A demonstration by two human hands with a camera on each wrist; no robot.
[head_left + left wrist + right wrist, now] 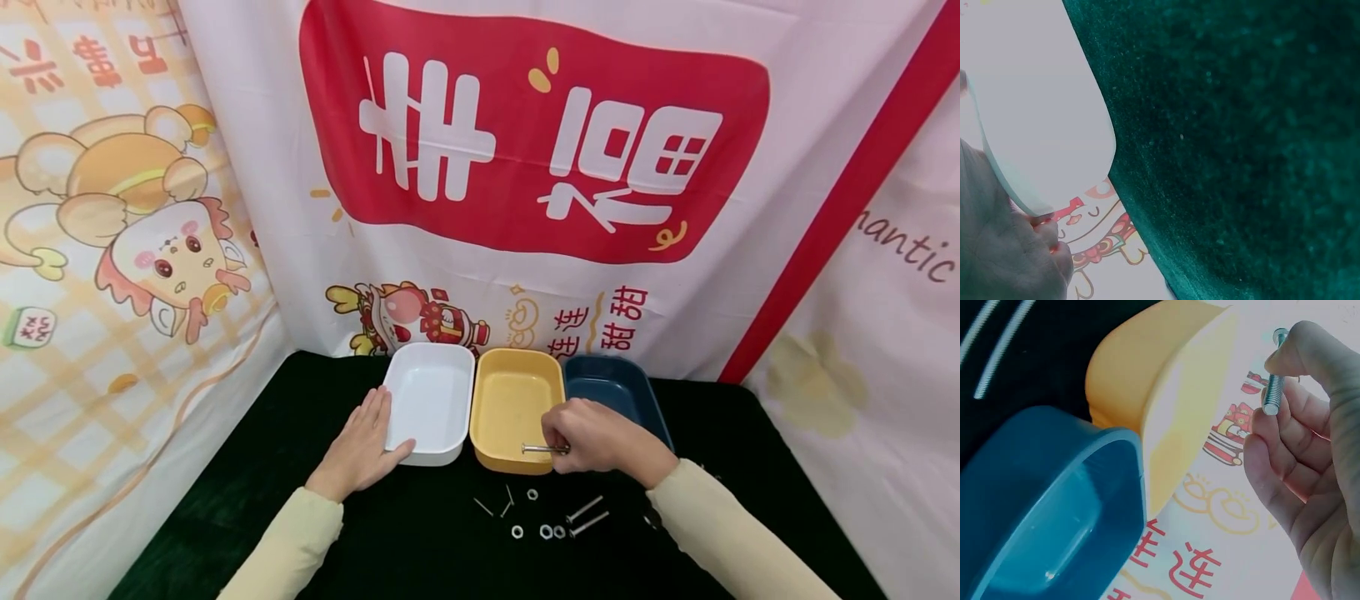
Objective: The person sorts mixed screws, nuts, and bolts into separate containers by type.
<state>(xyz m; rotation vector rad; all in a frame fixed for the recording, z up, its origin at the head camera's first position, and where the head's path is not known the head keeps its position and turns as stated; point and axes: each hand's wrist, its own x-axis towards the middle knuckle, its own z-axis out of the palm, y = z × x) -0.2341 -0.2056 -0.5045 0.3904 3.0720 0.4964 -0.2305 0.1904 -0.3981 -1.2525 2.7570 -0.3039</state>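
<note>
My right hand [600,437] pinches a silver bolt [1275,384] between thumb and forefinger. In the head view this hand and bolt overlap the front right of a yellow bin [517,461]. The bolt's threaded shank and head both show in the right wrist view. My left hand [360,446] rests against a white bin [427,458], its fingers extended along the left wall and its thumb at the front rim. To the right of the yellow bin stands a dark blue bin [615,368], partly hidden by my right hand.
In front of the bins, two long bolts [590,523], several nuts [546,532] and some thin screws [483,507] lie on the dark green cloth [420,542]. Printed fabric [525,275] hangs directly behind the bins. My right sleeve [720,525] covers part of the cloth's right side.
</note>
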